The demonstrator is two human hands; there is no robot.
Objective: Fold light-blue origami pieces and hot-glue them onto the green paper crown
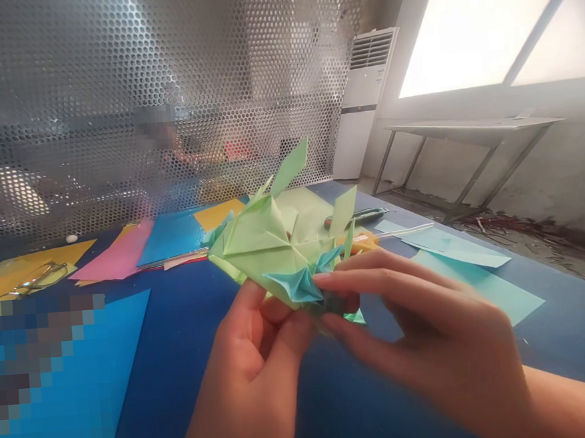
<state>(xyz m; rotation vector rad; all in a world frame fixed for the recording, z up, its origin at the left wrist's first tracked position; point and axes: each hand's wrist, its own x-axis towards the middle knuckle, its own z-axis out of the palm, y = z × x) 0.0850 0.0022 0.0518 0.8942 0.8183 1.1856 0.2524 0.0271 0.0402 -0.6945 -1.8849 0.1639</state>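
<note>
A folded light green paper piece [258,231] with pointed flaps is held up above the blue table. My left hand [262,354] grips its lower edge from below, thumb and fingers closed on it. Blue folded paper [297,284] sits at the lower right part of the green piece, and more blue shows at its left tip. With thumb and fingers, my right hand [420,330] pinches this blue paper. The tips of some fingers on both hands are hidden behind the paper.
Blue [173,235], pink [117,252] and yellow sheets lie at the back left, with glasses [39,279]. Pale blue sheets [482,286] lie at right. A dark-handled tool [360,217] is behind the piece. A perforated metal screen [187,73] stands beyond the table [177,360].
</note>
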